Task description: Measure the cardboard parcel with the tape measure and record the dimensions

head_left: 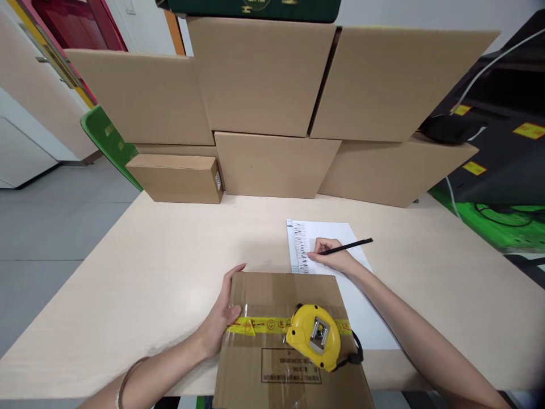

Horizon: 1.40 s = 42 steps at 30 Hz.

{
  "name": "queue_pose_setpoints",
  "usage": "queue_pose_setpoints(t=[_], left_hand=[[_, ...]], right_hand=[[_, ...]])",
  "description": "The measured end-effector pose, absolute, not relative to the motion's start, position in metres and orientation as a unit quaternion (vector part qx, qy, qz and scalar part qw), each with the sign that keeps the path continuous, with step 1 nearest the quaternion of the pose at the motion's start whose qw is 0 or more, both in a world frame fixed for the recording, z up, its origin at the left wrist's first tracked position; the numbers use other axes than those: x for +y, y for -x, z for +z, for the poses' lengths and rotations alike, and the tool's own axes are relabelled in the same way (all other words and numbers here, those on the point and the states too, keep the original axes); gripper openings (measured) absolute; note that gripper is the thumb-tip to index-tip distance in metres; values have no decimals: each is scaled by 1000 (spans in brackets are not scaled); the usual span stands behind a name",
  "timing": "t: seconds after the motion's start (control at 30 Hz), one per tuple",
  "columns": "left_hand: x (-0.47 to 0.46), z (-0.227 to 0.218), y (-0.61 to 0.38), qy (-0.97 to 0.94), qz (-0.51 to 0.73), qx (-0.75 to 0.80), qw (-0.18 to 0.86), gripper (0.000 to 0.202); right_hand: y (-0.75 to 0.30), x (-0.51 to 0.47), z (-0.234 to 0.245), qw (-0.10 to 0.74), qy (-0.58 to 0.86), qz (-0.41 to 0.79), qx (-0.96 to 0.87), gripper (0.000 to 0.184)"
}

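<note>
My left hand (217, 321) grips the left side of a taped cardboard box (251, 295), thumb on top and fingers along its far left edge. Yellow printed tape (268, 325) runs across the box top. On that top lies a yellow tape measure (314, 336) with a black strap, touched by neither hand. My right hand (334, 255) is closed round a black pen (353, 245), its tip end hidden by the fingers. That hand rests on a white sheet of paper (323, 230) with dense handwriting down its left part. The box covers the sheet's near left portion.
Large cardboard boxes (272, 165) stand stacked along the back of the pale table (191, 238). A smaller carton (179, 179) sits before them at left, near a green chair back (108, 139). Dark equipment with yellow labels (530, 130) and a cable are at right.
</note>
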<state>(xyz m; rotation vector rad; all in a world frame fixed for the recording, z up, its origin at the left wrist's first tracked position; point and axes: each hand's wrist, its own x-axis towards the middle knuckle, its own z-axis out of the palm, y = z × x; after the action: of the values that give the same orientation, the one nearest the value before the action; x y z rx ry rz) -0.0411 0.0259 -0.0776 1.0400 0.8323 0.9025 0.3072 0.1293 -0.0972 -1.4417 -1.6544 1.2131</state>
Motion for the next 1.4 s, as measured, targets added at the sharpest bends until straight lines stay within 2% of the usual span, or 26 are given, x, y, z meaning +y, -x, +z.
queue_pose_setpoints(t=[0.33, 1.07, 1.4], left_hand=[[26, -75, 41, -470, 400, 359, 700, 79], [25, -66, 40, -458, 379, 351, 723, 78], [26, -70, 39, -453, 387, 337, 729, 77]], right_hand=[[-313, 133, -115, 255, 558, 454, -646, 21], [-315, 134, -120, 227, 562, 443, -660, 22], [-306, 130, -98, 146, 655, 373, -641, 28]])
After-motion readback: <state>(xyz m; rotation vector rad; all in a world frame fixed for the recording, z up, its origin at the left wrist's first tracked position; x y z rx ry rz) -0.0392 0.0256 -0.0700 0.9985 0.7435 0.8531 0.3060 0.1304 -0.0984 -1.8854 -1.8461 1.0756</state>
